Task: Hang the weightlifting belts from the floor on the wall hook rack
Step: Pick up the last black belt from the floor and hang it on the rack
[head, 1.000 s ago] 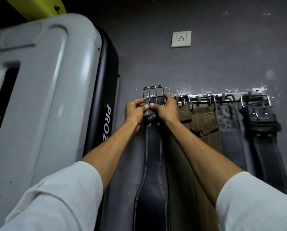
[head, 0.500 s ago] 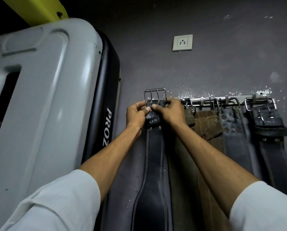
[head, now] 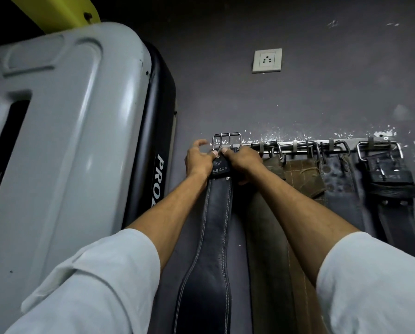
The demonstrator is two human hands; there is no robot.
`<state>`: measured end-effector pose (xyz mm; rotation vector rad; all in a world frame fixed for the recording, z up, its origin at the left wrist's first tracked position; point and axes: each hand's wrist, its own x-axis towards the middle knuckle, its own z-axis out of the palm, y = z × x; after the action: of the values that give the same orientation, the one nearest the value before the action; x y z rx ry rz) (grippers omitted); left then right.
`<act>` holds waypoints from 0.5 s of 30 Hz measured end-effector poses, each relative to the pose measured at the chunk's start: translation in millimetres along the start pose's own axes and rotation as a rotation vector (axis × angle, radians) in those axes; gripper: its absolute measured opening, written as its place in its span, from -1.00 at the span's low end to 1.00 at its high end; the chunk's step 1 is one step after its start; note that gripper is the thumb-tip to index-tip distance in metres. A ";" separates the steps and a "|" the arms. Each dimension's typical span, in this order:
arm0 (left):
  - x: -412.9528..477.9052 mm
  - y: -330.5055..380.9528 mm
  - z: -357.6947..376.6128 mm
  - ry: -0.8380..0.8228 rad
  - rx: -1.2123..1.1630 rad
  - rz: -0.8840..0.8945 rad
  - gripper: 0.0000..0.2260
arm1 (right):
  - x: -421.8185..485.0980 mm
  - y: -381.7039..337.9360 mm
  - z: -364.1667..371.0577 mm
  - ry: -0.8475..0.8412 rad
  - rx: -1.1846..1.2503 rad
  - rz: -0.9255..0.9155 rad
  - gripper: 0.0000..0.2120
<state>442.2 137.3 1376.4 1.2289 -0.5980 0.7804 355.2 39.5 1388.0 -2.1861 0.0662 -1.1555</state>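
Note:
A black stitched weightlifting belt [head: 216, 213] hangs down the dark wall, its steel buckle [head: 226, 141] up at the left end of the metal hook rack [head: 350, 142]. My left hand [head: 200, 160] pinches the belt just under the buckle with thumb and forefinger, its other fingers lifted apart. My right hand [head: 243, 160] grips the same spot from the right. Whether the buckle sits on a hook is hidden. Further right hang an olive belt [head: 266, 225], a brown belt [head: 305, 177], a grey spotted belt [head: 341, 189] and a black belt [head: 391, 182].
A large grey and black machine housing [head: 69, 141] stands close on the left, with a yellow part [head: 64, 10] above it. A white wall socket [head: 267, 60] sits above the rack. White paint chips speckle the wall along the rack.
Both hands and the buckle have stayed at the rack's left end. The fingers of my left hand have spread away from the belt. The view has tilted slightly.

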 end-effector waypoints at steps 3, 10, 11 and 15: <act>-5.2 0.0 1.0 -0.016 0.072 0.055 -0.76 | 1.8 -1.2 -2.0 -0.013 -0.047 0.027 -0.59; 28.2 -25.4 16.8 -0.164 0.099 -0.085 -0.85 | 3.3 -7.7 -5.3 -0.029 -0.175 0.056 -0.57; 32.5 -31.2 17.7 -0.181 0.110 -0.089 -0.86 | 3.1 -6.5 -5.9 -0.036 -0.181 0.062 -0.57; 4.9 -24.9 9.0 -0.248 0.080 -0.079 -0.80 | -3.4 5.6 1.3 -0.021 -0.288 0.031 -0.53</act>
<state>464.9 126.0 1367.6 1.4269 -0.7205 0.5949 355.4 37.0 1381.9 -2.4375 0.2712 -1.1649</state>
